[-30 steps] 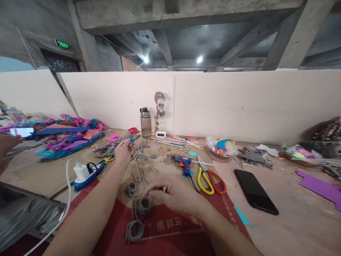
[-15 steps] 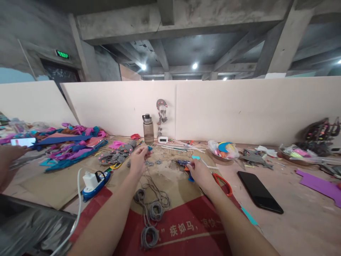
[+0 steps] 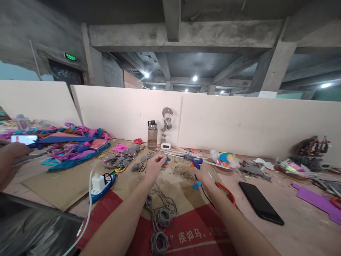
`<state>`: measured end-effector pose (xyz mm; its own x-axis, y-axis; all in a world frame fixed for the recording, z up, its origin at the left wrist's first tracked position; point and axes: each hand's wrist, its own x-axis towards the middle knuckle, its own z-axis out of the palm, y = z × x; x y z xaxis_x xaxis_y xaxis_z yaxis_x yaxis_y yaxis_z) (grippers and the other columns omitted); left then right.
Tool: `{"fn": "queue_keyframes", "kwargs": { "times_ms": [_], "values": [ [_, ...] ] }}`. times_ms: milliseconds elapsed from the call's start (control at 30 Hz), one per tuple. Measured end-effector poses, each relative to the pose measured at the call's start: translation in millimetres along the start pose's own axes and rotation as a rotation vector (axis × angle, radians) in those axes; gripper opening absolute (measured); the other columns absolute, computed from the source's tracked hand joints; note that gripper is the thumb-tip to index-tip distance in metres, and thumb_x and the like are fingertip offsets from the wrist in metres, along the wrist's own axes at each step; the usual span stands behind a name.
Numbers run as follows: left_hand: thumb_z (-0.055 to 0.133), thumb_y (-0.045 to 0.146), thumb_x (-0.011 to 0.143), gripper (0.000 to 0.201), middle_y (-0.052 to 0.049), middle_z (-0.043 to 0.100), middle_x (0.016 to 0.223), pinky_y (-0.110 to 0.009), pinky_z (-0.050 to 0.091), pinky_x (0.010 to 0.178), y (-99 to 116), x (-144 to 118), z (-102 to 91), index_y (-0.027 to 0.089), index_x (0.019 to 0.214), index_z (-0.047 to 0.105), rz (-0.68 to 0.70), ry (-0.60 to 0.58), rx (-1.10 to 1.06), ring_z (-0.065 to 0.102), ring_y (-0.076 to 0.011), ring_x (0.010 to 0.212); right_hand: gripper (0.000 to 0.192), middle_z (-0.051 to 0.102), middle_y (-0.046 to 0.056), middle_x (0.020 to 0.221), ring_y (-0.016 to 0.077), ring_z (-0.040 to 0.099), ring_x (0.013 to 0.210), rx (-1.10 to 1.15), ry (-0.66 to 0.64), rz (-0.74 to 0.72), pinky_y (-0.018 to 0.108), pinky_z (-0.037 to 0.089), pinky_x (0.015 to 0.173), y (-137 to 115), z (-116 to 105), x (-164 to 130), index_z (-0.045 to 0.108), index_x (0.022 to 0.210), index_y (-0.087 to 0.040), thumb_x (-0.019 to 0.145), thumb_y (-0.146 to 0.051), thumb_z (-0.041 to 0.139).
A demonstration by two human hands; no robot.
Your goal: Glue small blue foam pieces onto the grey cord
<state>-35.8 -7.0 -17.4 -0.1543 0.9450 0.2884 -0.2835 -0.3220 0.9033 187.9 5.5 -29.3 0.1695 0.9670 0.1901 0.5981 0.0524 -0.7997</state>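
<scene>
My left hand (image 3: 156, 169) pinches a small teal piece (image 3: 167, 159) between thumb and fingertips, above the cardboard. My right hand (image 3: 203, 176) is wrapped round a blue glue gun (image 3: 197, 163), its nozzle pointing left towards the teal piece but apart from it. Under my left hand, grey cord (image 3: 160, 243) lies in several coils joined by loose strands. Small blue scraps (image 3: 196, 185) rest below the glue gun. Scissors with orange-red handles (image 3: 227, 192) are partly hidden behind my right wrist.
A black phone (image 3: 261, 202) lies at the right. At the left are a power strip (image 3: 103, 188) with a white plug, grey felt pieces (image 3: 119, 159) and colourful fabric scraps (image 3: 77, 145). A bottle (image 3: 152, 137) stands at the back. Another person's hand (image 3: 16, 151) is near a lit phone (image 3: 23, 139).
My right hand has taken up the glue gun, which now shows raised and pointing left. My left hand, still with the teal piece, is closer to it. The view has shifted slightly.
</scene>
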Motion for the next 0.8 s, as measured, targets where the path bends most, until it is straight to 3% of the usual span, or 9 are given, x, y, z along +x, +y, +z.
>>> {"fn": "queue_keyframes", "kwargs": {
  "times_ms": [133, 300, 433, 633, 800],
  "values": [
    [0.078, 0.044, 0.063, 0.035, -0.002, 0.067, 0.068, -0.019, 0.042, 0.047, -4, 2, -0.2, 0.014, 0.077, 0.068, -0.002, 0.016, 0.033, 0.062, -0.0117, 0.057, 0.031, 0.069, 0.008, 0.089, 0.0189, 0.067, 0.062, 0.329, 0.018, -0.106, 0.03, 0.053, 0.06, -8, 4, -16, 0.052, 0.107, -0.016, 0.08, -0.032, 0.048],
    [0.081, 0.045, 0.059, 0.037, -0.003, 0.068, 0.07, -0.019, 0.041, 0.049, -3, 1, 0.6, 0.014, 0.075, 0.068, -0.082, 0.042, -0.037, 0.062, -0.011, 0.06, 0.029, 0.067, 0.004, 0.086, 0.0178, 0.063, 0.064, 0.517, -0.098, -0.302, 0.032, 0.053, 0.064, -21, 1, -45, 0.049, 0.107, -0.019, 0.083, -0.036, 0.051],
    [0.083, 0.043, 0.055, 0.038, -0.003, 0.067, 0.071, -0.02, 0.042, 0.054, 1, -1, 1.7, 0.014, 0.074, 0.068, -0.123, 0.056, -0.107, 0.061, -0.0108, 0.061, 0.022, 0.062, 0.0, 0.071, 0.0183, 0.059, 0.064, 0.246, -0.003, -0.466, 0.033, 0.05, 0.067, -34, -5, -64, 0.054, 0.102, -0.019, 0.087, -0.035, 0.049],
    [0.083, 0.041, 0.056, 0.036, -0.003, 0.067, 0.069, -0.023, 0.045, 0.058, 3, -5, 3.9, 0.013, 0.073, 0.068, -0.111, 0.08, -0.088, 0.063, -0.0133, 0.064, 0.021, 0.068, 0.009, 0.097, 0.023, 0.062, 0.088, 0.012, 0.114, -0.665, 0.037, 0.049, 0.078, -40, -4, -72, 0.058, 0.102, -0.02, 0.092, -0.032, 0.045],
    [0.082, 0.041, 0.056, 0.035, -0.003, 0.066, 0.068, -0.023, 0.046, 0.058, 5, -8, 6.2, 0.013, 0.072, 0.068, -0.103, 0.088, -0.078, 0.064, -0.0137, 0.063, 0.018, 0.069, 0.009, 0.096, 0.0237, 0.062, 0.087, -0.059, 0.119, -0.716, 0.037, 0.048, 0.077, -40, -3, -74, 0.059, 0.099, -0.02, 0.092, -0.028, 0.044]
  ]
}}
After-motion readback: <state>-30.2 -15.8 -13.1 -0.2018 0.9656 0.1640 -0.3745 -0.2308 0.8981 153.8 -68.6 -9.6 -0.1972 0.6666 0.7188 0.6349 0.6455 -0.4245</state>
